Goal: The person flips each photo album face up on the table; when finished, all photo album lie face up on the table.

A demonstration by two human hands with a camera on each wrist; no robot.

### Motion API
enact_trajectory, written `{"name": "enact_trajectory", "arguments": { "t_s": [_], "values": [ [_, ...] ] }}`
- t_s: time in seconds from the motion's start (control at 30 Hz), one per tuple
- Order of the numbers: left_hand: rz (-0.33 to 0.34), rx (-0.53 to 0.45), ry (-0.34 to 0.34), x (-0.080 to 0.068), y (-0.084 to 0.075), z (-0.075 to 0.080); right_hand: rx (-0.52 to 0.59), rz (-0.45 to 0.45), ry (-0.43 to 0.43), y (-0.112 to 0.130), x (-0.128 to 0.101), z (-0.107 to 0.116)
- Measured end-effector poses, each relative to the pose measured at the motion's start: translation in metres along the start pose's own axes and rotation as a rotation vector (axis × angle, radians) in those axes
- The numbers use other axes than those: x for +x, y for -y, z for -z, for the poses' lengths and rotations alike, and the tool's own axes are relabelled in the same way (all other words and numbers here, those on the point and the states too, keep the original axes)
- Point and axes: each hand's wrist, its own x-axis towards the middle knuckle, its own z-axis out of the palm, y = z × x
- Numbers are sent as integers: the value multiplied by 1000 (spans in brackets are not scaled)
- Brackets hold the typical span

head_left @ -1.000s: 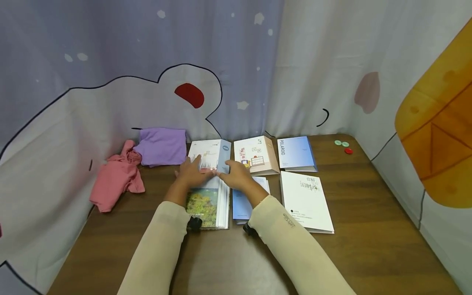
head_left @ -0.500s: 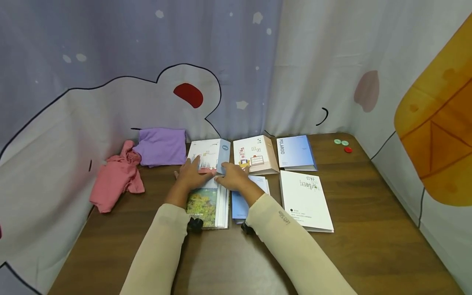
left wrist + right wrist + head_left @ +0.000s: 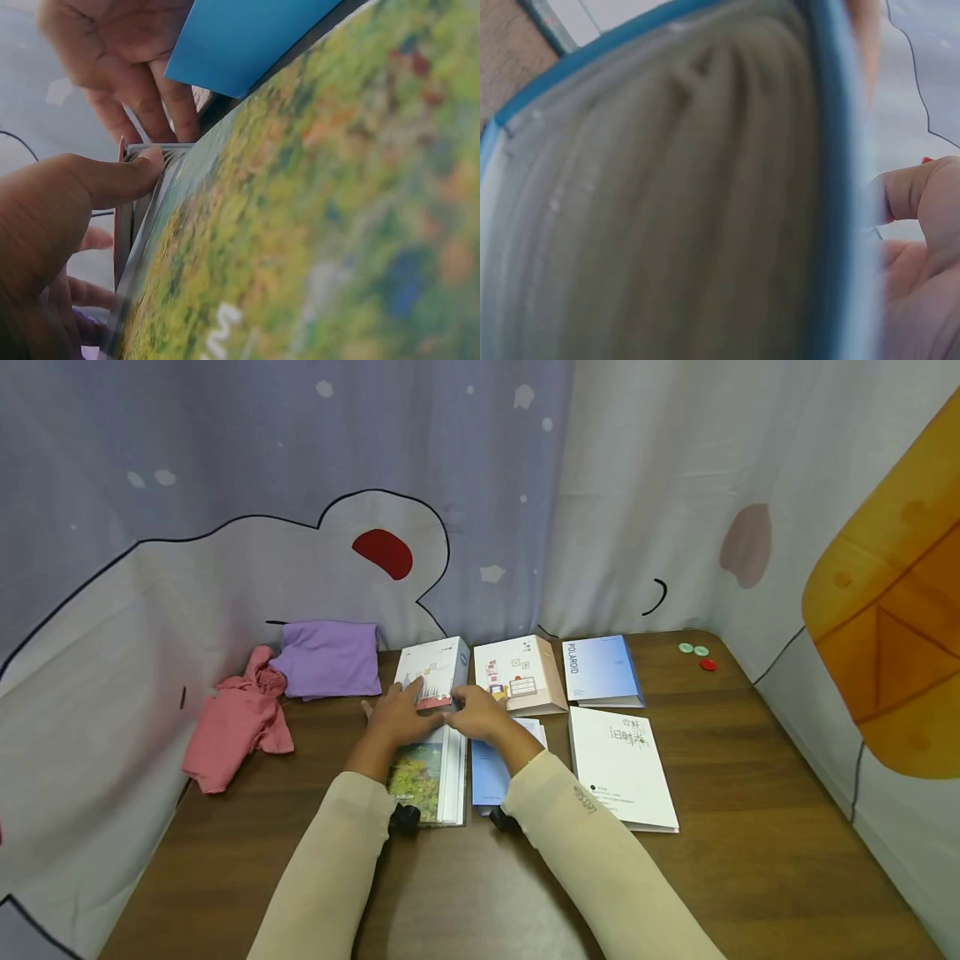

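A small white album with a blue spine stands slightly raised at the back middle of the brown table. My left hand holds its left side and my right hand holds its lower right corner. Below them lies a thick album with a green landscape cover, which fills the left wrist view. There my left thumb presses on an album edge, with the right hand's fingers behind a blue cover. The right wrist view is filled by blurred page edges in a blue cover.
A pale blue booklet and a white booklet lie to the right. At the back stand a pinkish album and a blue Polaroid album. Purple cloth and pink cloth lie left. Small round tokens sit far right.
Both hands have shifted a little to the right. The white album has moved right with them and now looks narrower and more raised, close beside the pinkish album.
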Motion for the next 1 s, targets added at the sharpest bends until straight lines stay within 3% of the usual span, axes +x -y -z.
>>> {"name": "enact_trajectory", "arguments": {
  "t_s": [0.27, 0.43, 0.63, 0.83, 1.0],
  "values": [
    [0, -37, -37, 1, -10, 3, 246, 86, 62, 5, -4, 13],
    [7, -86, -61, 0, -13, 3, 273, 100, 81, 6, -8, 18],
    [-50, -253, -93, 2, -17, 0, 320, 107, -12, 6, -14, 22],
    [-95, -464, -87, 2, -21, -4, 485, 175, -42, 12, -18, 26],
    [-163, -546, -117, 1, -20, -6, 552, 191, -42, 17, -16, 24]
  ]
}}
